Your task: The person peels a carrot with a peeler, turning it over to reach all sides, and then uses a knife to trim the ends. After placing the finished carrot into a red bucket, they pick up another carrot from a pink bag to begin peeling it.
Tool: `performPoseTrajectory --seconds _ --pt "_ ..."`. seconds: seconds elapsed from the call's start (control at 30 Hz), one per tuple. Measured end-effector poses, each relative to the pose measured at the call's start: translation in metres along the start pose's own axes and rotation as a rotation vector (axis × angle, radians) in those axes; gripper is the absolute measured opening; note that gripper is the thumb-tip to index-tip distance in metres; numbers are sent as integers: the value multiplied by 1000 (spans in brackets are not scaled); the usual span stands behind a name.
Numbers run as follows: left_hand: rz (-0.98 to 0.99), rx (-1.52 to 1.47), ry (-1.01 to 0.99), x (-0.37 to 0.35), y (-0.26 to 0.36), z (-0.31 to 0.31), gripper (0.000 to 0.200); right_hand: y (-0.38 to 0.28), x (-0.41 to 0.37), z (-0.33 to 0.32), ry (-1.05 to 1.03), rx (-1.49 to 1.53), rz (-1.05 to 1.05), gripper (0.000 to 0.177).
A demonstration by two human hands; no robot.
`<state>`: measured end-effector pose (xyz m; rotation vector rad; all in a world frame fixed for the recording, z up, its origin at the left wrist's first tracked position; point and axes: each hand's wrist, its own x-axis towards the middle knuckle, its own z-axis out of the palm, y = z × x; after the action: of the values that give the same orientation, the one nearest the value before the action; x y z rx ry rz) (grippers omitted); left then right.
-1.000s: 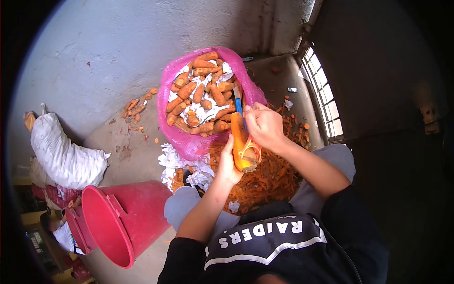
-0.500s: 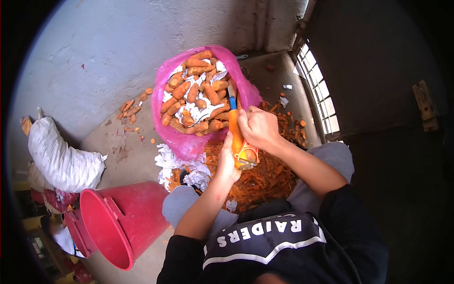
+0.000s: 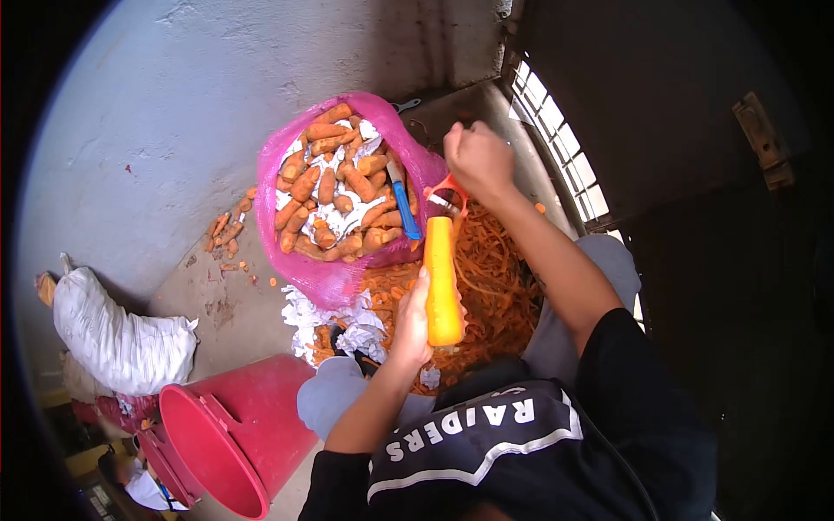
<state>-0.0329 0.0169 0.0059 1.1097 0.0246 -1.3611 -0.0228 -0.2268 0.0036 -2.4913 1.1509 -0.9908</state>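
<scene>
My left hand (image 3: 415,319) is wrapped around a peeled, bright orange carrot (image 3: 444,291), which points away from me. Beyond the carrot's far tip, my right hand (image 3: 480,160) is closed on an orange peeler (image 3: 450,186); its blade sits just off the tip. A knife with a blue handle (image 3: 405,209) rests on the near right side of a pink mesh sack (image 3: 326,282). Unpeeled carrots (image 3: 360,181) and crumpled white paper fill that sack. Under my hands lies a heap of carrot peelings (image 3: 495,278).
Left of me a large red bucket (image 3: 252,425) leans on its side, with a stuffed white sack (image 3: 122,334) behind it. Carrot pieces (image 3: 228,230) lie along the wall. Crumpled paper (image 3: 356,326) is near my knee. Another person (image 3: 143,486) shows at lower left.
My right hand has carried the peeler from the carrot's near end out past its far tip. The carrot stays in my left hand. The whole view has shifted slightly.
</scene>
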Motion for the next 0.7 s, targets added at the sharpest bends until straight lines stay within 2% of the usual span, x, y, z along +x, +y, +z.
performPoseTrajectory --seconds 0.1,0.2,0.27,0.33,0.4,0.43,0.6,0.7 --pt "7 -7 -48 -1 6 -7 47 16 15 6 18 79 301 52" --pt "-45 -181 -21 3 7 -15 45 -19 5 -25 -188 289 298 56" --pt "-56 -302 5 10 7 -27 44 -29 -18 -14 -318 312 260 54" --pt "-34 -397 5 22 4 -41 44 -47 -39 -23 -415 360 50 50" --pt "20 -358 26 27 8 -41 42 -61 -51 -39 -504 402 -55 46" --pt "37 -366 39 29 10 -38 42 -64 -56 -45 -493 380 -139 42" --pt "12 -440 56 28 15 -21 37 -67 -69 -41 -404 397 -219 36" --pt "23 -436 -81 30 12 -23 35 -68 -73 -40 -387 380 -225 35"
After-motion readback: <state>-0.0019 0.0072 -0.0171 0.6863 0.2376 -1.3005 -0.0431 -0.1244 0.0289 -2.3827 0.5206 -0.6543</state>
